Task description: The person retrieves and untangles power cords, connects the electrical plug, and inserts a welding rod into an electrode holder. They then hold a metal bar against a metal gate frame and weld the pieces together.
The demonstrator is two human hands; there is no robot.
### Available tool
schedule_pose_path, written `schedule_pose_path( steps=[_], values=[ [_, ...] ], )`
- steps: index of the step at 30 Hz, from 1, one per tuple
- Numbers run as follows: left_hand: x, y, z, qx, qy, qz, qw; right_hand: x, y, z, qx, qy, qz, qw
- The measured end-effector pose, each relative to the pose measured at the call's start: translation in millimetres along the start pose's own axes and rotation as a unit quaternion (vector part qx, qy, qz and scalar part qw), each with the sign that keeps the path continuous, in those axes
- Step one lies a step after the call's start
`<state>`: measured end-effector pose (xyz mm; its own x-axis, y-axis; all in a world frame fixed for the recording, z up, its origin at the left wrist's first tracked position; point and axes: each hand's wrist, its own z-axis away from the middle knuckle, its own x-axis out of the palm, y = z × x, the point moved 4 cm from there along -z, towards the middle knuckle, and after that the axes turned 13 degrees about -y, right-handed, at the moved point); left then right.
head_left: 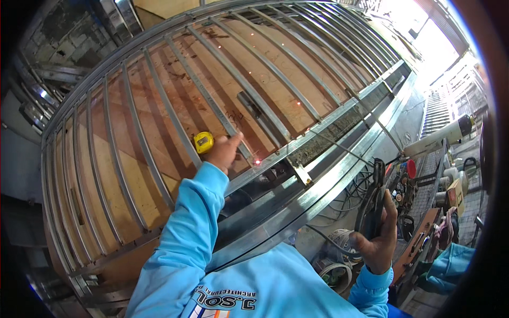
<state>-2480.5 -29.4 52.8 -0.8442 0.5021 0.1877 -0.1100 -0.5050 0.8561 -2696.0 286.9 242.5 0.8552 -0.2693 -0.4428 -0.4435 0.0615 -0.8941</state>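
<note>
A large frame of parallel metal bars [155, 87] lies ahead of me over brown boards. My left hand [225, 152] is closed around one bar near the frame's near rail, forefinger on top. Just left of it sits a yellow tape measure [203, 142]. A small red glowing spot [257, 162] shows where that bar meets the rail. Off to the right, my right hand [383, 238] grips a black welding electrode holder [374, 196], raised upright beside the frame. A thin rod [344, 148] appears to run from its top toward the rail.
Long shiny metal tubes [318, 197] lie along the frame's near side. Black cables [347, 199] coil on the floor at right, near a white bucket [342, 244]. Beyond are a white cylinder [437, 139], a wooden board [419, 244] and teal cloth [450, 267].
</note>
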Motion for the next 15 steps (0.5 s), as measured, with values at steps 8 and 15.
schedule_pose_path(
  steps=[8,15],
  values=[
    [-39,29,-64,0.031,0.157,-0.295,0.942,-31,17,-33,-0.016,0.060,0.024,0.998],
    [-59,24,-64,0.007,0.130,-0.278,0.952,-62,13,-35,-0.024,0.066,0.082,0.994]
  ],
)
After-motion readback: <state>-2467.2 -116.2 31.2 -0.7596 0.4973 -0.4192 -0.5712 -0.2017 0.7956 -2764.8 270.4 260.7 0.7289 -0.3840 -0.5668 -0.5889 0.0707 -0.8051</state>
